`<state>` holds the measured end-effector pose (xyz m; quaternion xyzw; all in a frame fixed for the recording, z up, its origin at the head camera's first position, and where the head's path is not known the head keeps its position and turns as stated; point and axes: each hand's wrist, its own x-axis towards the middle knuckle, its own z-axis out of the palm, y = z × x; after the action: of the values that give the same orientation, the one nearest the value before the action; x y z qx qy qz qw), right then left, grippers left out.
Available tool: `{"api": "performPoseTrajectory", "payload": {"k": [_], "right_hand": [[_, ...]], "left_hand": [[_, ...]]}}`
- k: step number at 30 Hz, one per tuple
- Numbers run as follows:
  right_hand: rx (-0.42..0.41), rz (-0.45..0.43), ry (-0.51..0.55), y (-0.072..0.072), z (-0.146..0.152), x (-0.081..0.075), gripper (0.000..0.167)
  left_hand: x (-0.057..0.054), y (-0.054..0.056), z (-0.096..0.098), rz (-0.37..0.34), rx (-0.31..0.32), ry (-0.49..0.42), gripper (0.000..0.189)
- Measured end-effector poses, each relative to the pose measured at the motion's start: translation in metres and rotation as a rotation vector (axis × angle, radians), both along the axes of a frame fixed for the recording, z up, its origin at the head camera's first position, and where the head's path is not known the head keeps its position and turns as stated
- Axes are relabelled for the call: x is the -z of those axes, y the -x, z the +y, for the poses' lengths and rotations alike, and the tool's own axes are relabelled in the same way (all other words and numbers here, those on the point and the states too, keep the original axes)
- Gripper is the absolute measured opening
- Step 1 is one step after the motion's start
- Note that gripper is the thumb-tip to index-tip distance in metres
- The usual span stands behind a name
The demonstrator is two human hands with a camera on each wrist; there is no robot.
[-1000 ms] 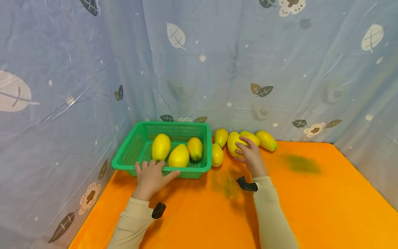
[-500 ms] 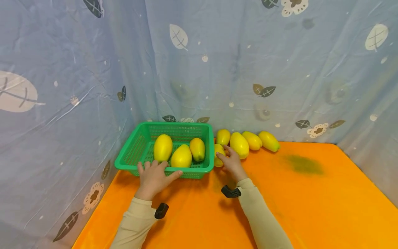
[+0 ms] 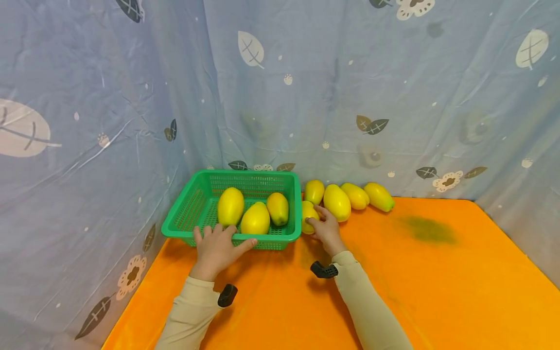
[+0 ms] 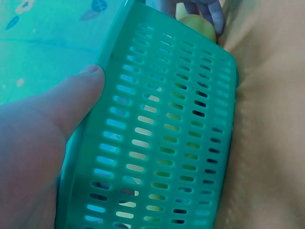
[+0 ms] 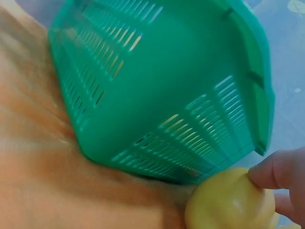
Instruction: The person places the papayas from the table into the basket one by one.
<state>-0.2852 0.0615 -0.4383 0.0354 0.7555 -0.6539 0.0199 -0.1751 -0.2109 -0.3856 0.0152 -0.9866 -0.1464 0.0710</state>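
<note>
A green perforated plastic basket (image 3: 267, 238) stands at the left with 3 yellow papaya-like fruits (image 3: 255, 218) inside. My left hand (image 3: 214, 253) grips its front rim, fingers over the edge and thumb (image 4: 81, 93) along the outside. Just right of the basket, my right hand (image 3: 328, 233) holds a yellow papaya-like fruit (image 3: 308, 216) between thumb and fingers. In the right wrist view this fruit (image 5: 231, 202) is beside the basket's corner (image 5: 157, 86). It appears low, by the orange cloth; contact with the cloth is hidden.
Several more yellow fruits (image 3: 337, 203) lie in a row along the back curtain (image 3: 306, 107), right of the basket. Orange cloth (image 3: 437, 282) covers the table, with a dark greenish patch (image 3: 428, 229) at the right. Another curtain (image 3: 87, 194) borders the left side.
My right hand has moved left from the larger fruit in the row to the fruit beside the basket, and its fingers have closed on it. The left hand stays on the rim.
</note>
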Motion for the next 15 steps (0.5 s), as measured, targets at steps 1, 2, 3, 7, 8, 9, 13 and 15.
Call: {"api": "performPoseTrajectory", "payload": {"k": [1, 2, 3, 7, 8, 9, 13, 15], "right_hand": [[-0.003, -0.006, 0.012, 0.000, 0.000, -0.002, 0.060], [-0.005, -0.013, 0.019, 0.000, 0.001, -0.003, 0.059], [-0.007, -0.018, 0.028, -0.001, 0.001, -0.006, 0.059], [-0.013, -0.009, 0.053, -0.003, 0.008, -0.019, 0.059], [-0.006, -0.003, 0.059, -0.003, 0.011, -0.024, 0.059], [0.006, 0.006, 0.073, -0.004, 0.015, -0.029, 0.059], [0.052, 0.027, 0.140, -0.011, 0.028, -0.056, 0.058], [0.054, 0.046, 0.155, -0.015, 0.032, -0.072, 0.058]], "left_hand": [[0.000, -0.001, 0.000, 0.004, 0.000, 0.000, 0.076], [0.000, -0.001, -0.001, 0.005, -0.002, 0.000, 0.076], [-0.001, -0.002, -0.001, 0.007, -0.003, -0.004, 0.076], [0.000, -0.002, -0.003, 0.013, -0.011, -0.012, 0.076], [0.000, -0.002, -0.003, 0.014, -0.014, -0.012, 0.076], [0.000, -0.002, -0.002, 0.016, -0.014, -0.010, 0.076], [0.001, -0.001, -0.001, 0.016, -0.005, -0.006, 0.076], [0.000, -0.001, -0.001, 0.017, 0.001, -0.011, 0.077]]}}
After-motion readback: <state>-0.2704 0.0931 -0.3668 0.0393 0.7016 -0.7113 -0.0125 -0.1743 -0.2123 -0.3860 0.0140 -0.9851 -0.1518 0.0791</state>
